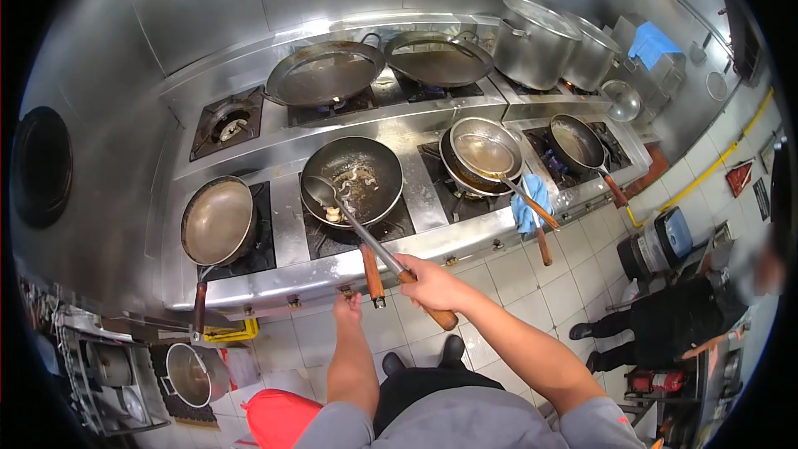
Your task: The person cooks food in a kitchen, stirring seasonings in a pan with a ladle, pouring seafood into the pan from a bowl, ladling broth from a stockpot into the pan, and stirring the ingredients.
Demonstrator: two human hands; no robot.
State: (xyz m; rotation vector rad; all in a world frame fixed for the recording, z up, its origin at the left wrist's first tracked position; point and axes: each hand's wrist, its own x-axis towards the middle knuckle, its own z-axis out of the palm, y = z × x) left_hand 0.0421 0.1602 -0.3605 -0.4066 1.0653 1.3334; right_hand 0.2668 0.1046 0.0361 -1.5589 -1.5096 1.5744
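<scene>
My right hand [430,284] is wrapped round the wooden-ended handle of a long metal ladle [374,244]. The ladle's bowl rests inside a dark frying pan [378,175] on the front burner, beside a few pale pieces of food [333,214]. More bits and an oily film lie across the pan's bottom. The pan's wooden handle [371,273] points toward me, between my two hands, held by neither. At the front of the stove, my left hand [348,308] has its fingers closed at a burner knob [347,289], partly hiding it.
A second frying pan [218,220] sits left on the stove [287,237]. To the right are a strainer [489,147] over a pan, a blue cloth [532,202] and another pan [575,143]. Two woks [326,75] and tall pots [536,46] stand behind. A person [677,316] stands right.
</scene>
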